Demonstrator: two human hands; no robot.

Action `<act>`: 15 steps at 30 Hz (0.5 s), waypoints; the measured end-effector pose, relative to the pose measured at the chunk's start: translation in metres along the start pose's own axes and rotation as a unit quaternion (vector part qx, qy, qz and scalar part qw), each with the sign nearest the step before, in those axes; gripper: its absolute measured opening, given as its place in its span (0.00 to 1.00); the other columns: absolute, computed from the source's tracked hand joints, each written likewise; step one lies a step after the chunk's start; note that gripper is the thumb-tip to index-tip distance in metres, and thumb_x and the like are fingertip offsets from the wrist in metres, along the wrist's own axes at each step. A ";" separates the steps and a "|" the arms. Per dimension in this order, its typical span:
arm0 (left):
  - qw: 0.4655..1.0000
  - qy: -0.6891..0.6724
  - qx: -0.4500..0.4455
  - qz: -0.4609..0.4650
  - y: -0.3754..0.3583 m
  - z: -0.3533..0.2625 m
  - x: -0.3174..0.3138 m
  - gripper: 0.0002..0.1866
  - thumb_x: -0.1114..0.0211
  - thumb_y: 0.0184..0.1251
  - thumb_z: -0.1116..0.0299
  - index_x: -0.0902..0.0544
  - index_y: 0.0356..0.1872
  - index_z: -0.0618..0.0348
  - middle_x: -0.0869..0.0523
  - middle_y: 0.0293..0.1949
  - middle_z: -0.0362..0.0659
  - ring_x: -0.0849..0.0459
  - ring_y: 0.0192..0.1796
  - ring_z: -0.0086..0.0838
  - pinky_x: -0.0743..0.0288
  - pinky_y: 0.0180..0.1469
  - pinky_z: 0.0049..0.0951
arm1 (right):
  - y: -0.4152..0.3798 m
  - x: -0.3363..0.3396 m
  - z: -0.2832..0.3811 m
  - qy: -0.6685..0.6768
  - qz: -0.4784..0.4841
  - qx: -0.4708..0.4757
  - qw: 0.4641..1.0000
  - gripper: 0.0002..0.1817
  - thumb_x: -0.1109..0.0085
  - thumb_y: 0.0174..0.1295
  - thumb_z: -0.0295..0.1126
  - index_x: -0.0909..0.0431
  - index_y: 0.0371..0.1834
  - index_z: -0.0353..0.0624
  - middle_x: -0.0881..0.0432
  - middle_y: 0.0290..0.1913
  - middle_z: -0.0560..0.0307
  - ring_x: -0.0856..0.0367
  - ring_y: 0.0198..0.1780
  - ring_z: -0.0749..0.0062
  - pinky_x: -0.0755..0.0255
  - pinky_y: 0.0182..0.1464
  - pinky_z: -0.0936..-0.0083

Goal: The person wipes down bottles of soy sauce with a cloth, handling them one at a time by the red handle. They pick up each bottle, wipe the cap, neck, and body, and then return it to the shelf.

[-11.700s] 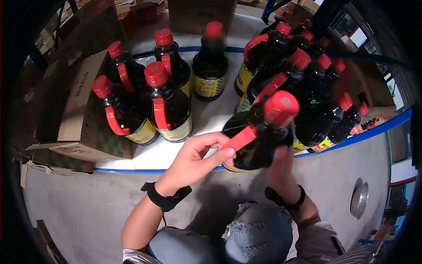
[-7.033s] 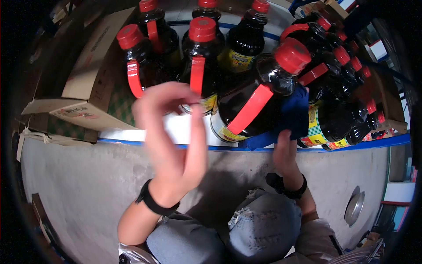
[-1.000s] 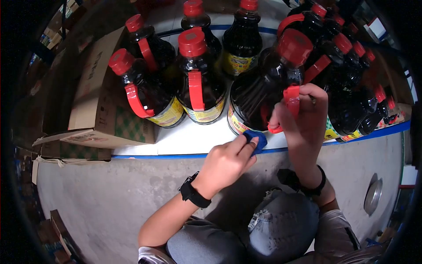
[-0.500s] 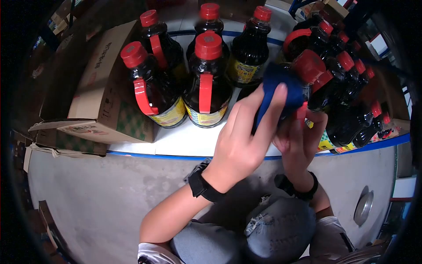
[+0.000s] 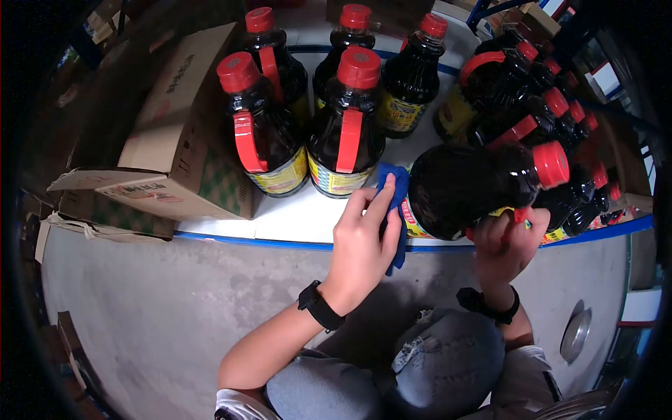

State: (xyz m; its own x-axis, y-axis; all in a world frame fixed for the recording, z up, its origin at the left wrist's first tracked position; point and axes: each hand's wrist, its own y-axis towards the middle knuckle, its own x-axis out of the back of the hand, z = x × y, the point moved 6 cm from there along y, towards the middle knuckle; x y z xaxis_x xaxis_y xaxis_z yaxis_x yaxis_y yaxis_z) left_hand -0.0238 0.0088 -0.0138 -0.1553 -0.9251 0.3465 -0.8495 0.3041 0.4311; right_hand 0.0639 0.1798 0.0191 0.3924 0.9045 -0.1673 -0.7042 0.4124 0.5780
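A large bottle of dark sauce (image 5: 455,189) lies tilted almost on its side, its red cap (image 5: 551,164) pointing right. My right hand (image 5: 509,241) is closed around its red handle, low on the near side. My left hand (image 5: 365,241) pinches a folded blue cloth (image 5: 399,192) against the base end of the bottle, by the yellow label. Just beyond my left hand stands an upright bottle (image 5: 346,140) of the same kind, with a red cap and handle. Part of the held bottle's label is hidden by the bottle's own turn and my right hand.
Several more upright bottles (image 5: 409,77) stand behind on the white shelf (image 5: 280,222). Other bottles (image 5: 588,185) crowd the right side, some leaning. An open cardboard box (image 5: 175,119) is at the left. A blue edge (image 5: 294,243) borders the shelf; a round metal dish (image 5: 577,336) lies on the floor.
The bottle has tipped from leaning to nearly lying, cap swinging right and down. My left hand and the cloth moved from its neck area down to its base. My right hand shifted slightly right.
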 end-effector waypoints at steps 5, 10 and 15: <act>0.990 0.013 -0.137 -0.042 0.017 -0.044 0.006 0.24 0.38 0.50 0.82 0.21 0.52 0.60 0.21 0.41 0.49 0.22 0.34 0.37 0.26 0.40 0.28 | -0.004 0.007 0.004 0.031 0.016 0.003 0.999 0.12 0.63 0.70 0.39 0.43 0.48 0.45 0.42 0.13 0.66 0.45 0.12 0.82 0.48 0.17 0.84; 0.964 0.021 -0.264 0.022 0.010 -0.073 -0.015 0.26 0.38 0.46 0.82 0.21 0.52 0.59 0.23 0.44 0.51 0.23 0.36 0.38 0.26 0.41 0.30 | -0.008 0.022 0.004 0.030 -0.036 -0.049 0.998 0.25 0.66 0.69 0.41 0.53 0.66 0.43 0.43 0.13 0.66 0.44 0.13 0.82 0.46 0.18 0.85; 0.992 0.024 -0.122 0.018 0.008 -0.019 -0.016 0.23 0.39 0.51 0.82 0.21 0.52 0.60 0.23 0.40 0.50 0.22 0.37 0.38 0.26 0.40 0.31 | -0.012 0.039 0.002 0.063 -0.027 -0.017 0.998 0.22 0.68 0.70 0.45 0.44 0.60 0.43 0.43 0.13 0.68 0.42 0.14 0.83 0.44 0.21 0.84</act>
State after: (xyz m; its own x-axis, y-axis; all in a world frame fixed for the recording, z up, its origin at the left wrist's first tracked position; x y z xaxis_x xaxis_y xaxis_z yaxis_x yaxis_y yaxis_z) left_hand -0.0185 0.0301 0.0003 -0.1532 -0.9027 0.4021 -0.6952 0.3876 0.6054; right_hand 0.0886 0.2105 0.0069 0.3542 0.8867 -0.2973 -0.7045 0.4620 0.5387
